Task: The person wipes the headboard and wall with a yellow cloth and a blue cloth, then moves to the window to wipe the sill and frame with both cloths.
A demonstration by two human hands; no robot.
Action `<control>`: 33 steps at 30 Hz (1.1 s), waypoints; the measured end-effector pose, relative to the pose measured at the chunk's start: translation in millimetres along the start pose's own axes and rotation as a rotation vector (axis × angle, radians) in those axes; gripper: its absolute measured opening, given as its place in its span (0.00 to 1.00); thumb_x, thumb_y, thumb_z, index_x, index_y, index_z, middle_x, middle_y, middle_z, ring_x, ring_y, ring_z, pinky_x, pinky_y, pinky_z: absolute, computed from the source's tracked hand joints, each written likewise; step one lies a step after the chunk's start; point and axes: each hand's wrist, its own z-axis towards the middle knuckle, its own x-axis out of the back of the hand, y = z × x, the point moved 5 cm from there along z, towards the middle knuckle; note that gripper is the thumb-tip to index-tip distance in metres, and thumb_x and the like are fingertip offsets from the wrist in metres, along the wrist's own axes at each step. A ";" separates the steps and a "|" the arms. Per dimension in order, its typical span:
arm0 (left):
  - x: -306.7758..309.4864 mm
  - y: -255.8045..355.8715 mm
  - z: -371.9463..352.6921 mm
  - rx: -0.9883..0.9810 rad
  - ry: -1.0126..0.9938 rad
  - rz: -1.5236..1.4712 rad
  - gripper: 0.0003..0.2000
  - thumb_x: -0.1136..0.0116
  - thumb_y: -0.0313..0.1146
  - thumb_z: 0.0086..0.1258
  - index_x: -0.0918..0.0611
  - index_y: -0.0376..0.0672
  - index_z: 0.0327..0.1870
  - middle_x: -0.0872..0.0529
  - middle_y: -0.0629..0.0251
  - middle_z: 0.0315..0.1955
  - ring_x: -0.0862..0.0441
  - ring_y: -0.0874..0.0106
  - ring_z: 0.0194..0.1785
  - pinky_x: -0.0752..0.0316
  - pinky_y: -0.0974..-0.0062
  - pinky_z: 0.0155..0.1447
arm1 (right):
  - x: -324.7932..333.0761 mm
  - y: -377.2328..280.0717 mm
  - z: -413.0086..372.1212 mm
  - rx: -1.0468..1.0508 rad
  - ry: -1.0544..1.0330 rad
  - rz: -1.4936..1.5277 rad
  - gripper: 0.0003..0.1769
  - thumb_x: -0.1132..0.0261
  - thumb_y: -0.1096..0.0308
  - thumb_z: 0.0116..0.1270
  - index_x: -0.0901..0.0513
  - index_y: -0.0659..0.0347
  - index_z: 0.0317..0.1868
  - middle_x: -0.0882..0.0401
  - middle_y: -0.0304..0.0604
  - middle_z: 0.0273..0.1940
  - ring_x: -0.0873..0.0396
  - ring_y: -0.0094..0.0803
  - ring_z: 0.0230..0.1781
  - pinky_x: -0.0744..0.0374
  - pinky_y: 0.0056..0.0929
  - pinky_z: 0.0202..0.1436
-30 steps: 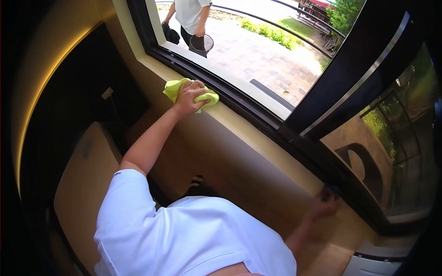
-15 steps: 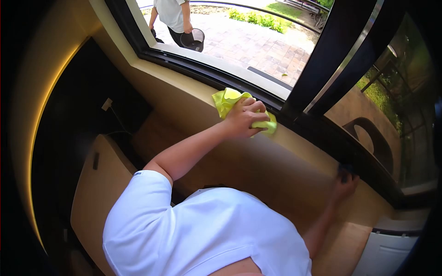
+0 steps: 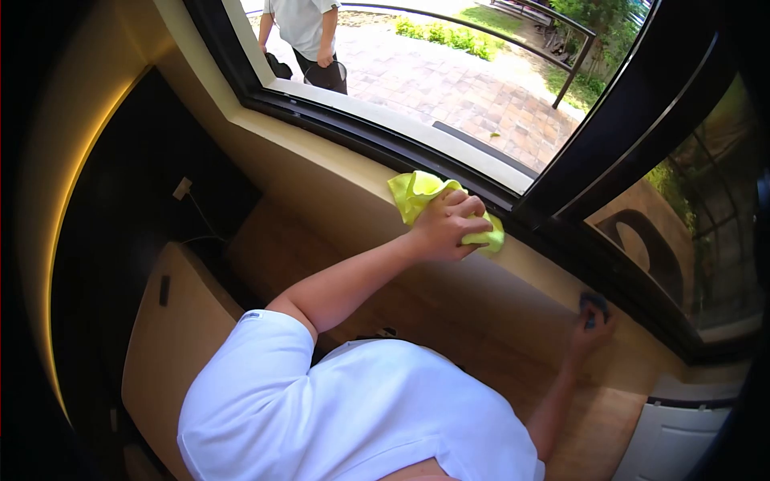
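Observation:
My left hand (image 3: 447, 228) presses a crumpled yellow-green cloth (image 3: 417, 195) flat on the beige window sill (image 3: 337, 172), fingers curled over it. The cloth lies just below the dark window frame (image 3: 449, 164), near the thick black post (image 3: 634, 112). My right hand (image 3: 587, 330) rests farther right on the sill in shadow, gripping a small dark object (image 3: 593, 305) against the frame. My white shirt fills the bottom of the view.
Outside the glass, a person in a white top (image 3: 305, 28) walks on a paved path carrying a dark bucket. Below the sill is a wooden desk surface (image 3: 168, 337), a dark wall panel with a socket and cable (image 3: 183, 189), and a white unit (image 3: 670, 437) at bottom right.
My left hand has slid the yellow-green cloth to the right along the sill, toward the black post. My right hand has stayed in place on the sill.

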 end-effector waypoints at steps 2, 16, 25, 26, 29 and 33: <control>-0.3 1.7 0.2 -0.003 0.014 -0.011 0.11 0.34 0.42 0.48 0.19 0.55 0.34 0.25 0.73 0.36 0.28 0.70 0.44 0.34 0.70 0.50 | 3.9 14.5 -5.9 -0.074 0.062 -0.135 0.06 0.33 0.73 0.50 0.17 0.58 0.31 0.30 0.51 0.34 0.30 0.49 0.38 0.30 0.45 0.40; -6.4 10.6 6.1 -0.020 0.015 0.069 0.10 0.34 0.40 0.51 0.17 0.53 0.35 0.23 0.73 0.36 0.27 0.68 0.41 0.36 0.68 0.49 | 13.4 36.2 23.6 -0.282 0.035 -0.441 0.03 0.34 0.66 0.51 0.15 0.49 0.27 0.28 0.43 0.33 0.27 0.45 0.39 0.29 0.41 0.40; -7.3 11.0 6.6 -0.024 0.017 0.070 0.11 0.34 0.39 0.51 0.16 0.53 0.36 0.22 0.73 0.37 0.26 0.67 0.43 0.36 0.68 0.51 | -16.6 -20.2 23.7 -0.157 -0.056 -0.269 0.03 0.34 0.68 0.48 0.15 0.50 0.26 0.27 0.41 0.34 0.26 0.41 0.40 0.33 0.40 0.45; -6.6 10.2 4.6 -0.021 0.014 0.068 0.11 0.34 0.39 0.51 0.16 0.53 0.36 0.22 0.73 0.37 0.26 0.67 0.43 0.36 0.68 0.51 | -6.1 -11.3 27.8 -0.231 -0.070 -0.350 0.04 0.34 0.68 0.48 0.15 0.50 0.26 0.27 0.40 0.34 0.27 0.40 0.40 0.33 0.39 0.45; -6.7 9.9 3.5 -0.021 0.012 0.081 0.11 0.34 0.39 0.51 0.16 0.52 0.36 0.22 0.72 0.37 0.26 0.67 0.43 0.36 0.68 0.51 | -24.8 -48.6 27.8 0.027 -0.081 -0.569 0.05 0.34 0.68 0.47 0.14 0.49 0.27 0.27 0.39 0.34 0.27 0.39 0.41 0.33 0.39 0.45; -7.7 7.9 2.7 -0.033 0.029 0.066 0.11 0.34 0.39 0.51 0.16 0.53 0.36 0.22 0.73 0.37 0.26 0.68 0.43 0.37 0.69 0.50 | -28.4 -54.8 25.7 0.044 -0.115 -0.416 0.06 0.34 0.68 0.47 0.14 0.49 0.28 0.26 0.38 0.34 0.27 0.39 0.41 0.33 0.38 0.45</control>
